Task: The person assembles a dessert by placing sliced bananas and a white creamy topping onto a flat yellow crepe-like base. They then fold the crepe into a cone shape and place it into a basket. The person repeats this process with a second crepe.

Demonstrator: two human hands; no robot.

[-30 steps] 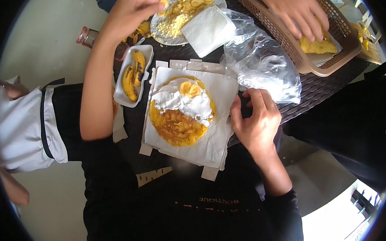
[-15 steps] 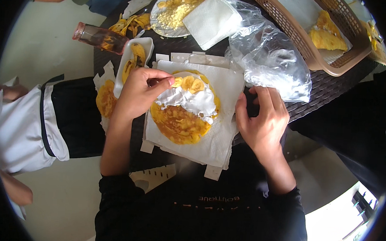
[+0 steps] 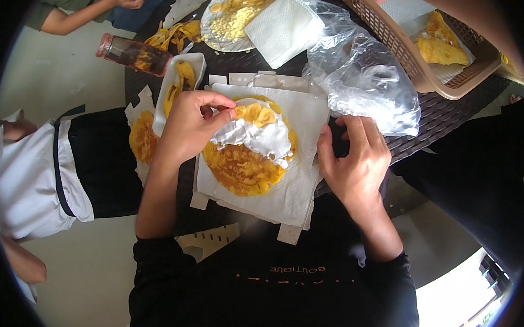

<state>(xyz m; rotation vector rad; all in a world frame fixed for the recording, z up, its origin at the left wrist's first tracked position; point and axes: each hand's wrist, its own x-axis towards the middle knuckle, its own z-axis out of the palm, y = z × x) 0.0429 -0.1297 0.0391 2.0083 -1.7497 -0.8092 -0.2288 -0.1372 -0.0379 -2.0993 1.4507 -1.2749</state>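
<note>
A round golden-brown pancake [image 3: 238, 168] lies on white paper towels [image 3: 299, 182] in front of me. White cream [image 3: 254, 137] covers its far half. Several banana slices [image 3: 253, 113] sit in a row on the cream near the far edge. My left hand [image 3: 190, 122] is over the pancake's left side, thumb and forefinger pinched on the leftmost banana slice [image 3: 240, 111]. To the right of the towels, my right hand [image 3: 359, 156] is half curled with thumb and fingers apart, and nothing shows in it. It is close to a crumpled clear plastic bag [image 3: 371, 80].
Left stand a white tray [image 3: 201, 64] with bananas, a bottle [image 3: 132, 54] and another pancake [image 3: 142, 136]. Beyond are banana peels [image 3: 180, 34], a plate [image 3: 206, 29] of slices and yellow crumbs, and a folded napkin [image 3: 285, 30]. A brown basket [image 3: 446, 92] holds a folded pancake [image 3: 442, 43]; other people stand around.
My hands stay almost in place, the left still at the leftmost banana slice. Another person's arm has come in over the basket, and a person's hand shows further at the upper left.
</note>
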